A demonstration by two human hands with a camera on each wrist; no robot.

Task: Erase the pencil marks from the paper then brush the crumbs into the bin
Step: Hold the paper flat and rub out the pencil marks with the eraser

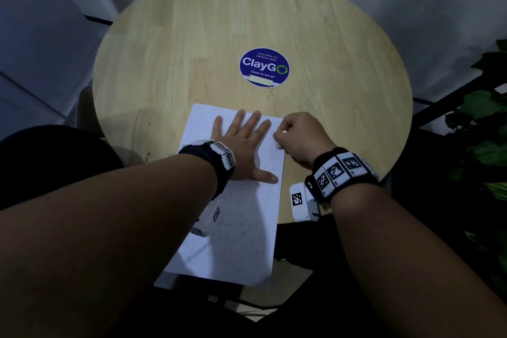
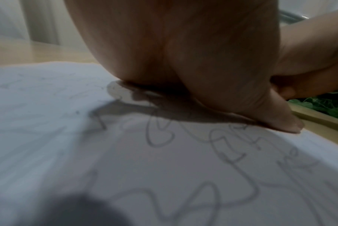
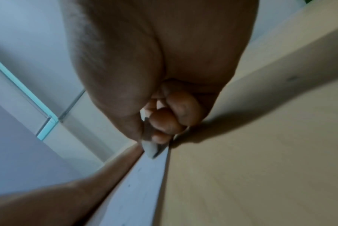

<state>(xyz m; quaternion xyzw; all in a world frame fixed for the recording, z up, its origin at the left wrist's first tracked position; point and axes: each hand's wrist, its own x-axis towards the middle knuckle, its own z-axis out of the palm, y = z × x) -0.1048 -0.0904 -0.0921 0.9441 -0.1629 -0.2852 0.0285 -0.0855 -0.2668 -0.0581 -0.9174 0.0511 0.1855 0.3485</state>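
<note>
A white sheet of paper (image 1: 241,217) with faint pencil scribbles (image 2: 232,154) lies on the near part of the round wooden table (image 1: 192,35) and overhangs its front edge. My left hand (image 1: 244,143) lies flat on the sheet's far half, fingers spread, pressing it down. My right hand (image 1: 299,137) is curled at the paper's right edge and pinches a small white eraser (image 3: 150,149), whose tip touches the paper (image 3: 144,175). Dark eraser crumbs (image 1: 285,96) are scattered on the table beyond the right hand.
A round blue "ClayGo" sticker (image 1: 264,67) sits mid-table. Green plant leaves (image 1: 485,118) stand off the table's right side. A dark chair (image 1: 55,151) is at the left. No bin shows in any view.
</note>
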